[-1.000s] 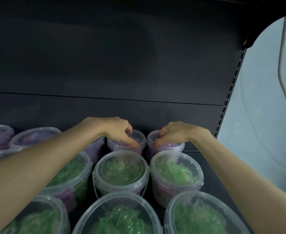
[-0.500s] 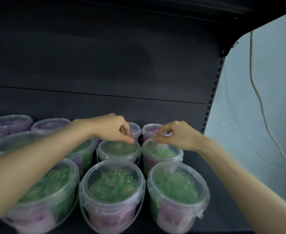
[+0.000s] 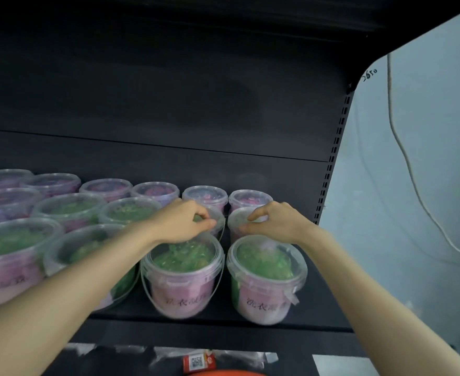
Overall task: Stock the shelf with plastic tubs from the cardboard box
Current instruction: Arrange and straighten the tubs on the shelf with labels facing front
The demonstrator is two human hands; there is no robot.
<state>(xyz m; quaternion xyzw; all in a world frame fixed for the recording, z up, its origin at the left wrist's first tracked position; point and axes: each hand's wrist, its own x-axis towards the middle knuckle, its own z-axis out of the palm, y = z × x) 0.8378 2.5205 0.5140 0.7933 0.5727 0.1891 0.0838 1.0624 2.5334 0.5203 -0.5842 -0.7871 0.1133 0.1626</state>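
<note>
My left hand and right hand hover over two middle-row tubs on the shelf, one at centre frame and the other just right of it. The fingers of both hands curl at the lids, but blur hides whether they grip or merely touch. The cardboard box is out of view. I'd square each tub against its back-row neighbour, pushing at the lid rim, and hold my wrists clear of the front tubs at the shelf edge.
</note>
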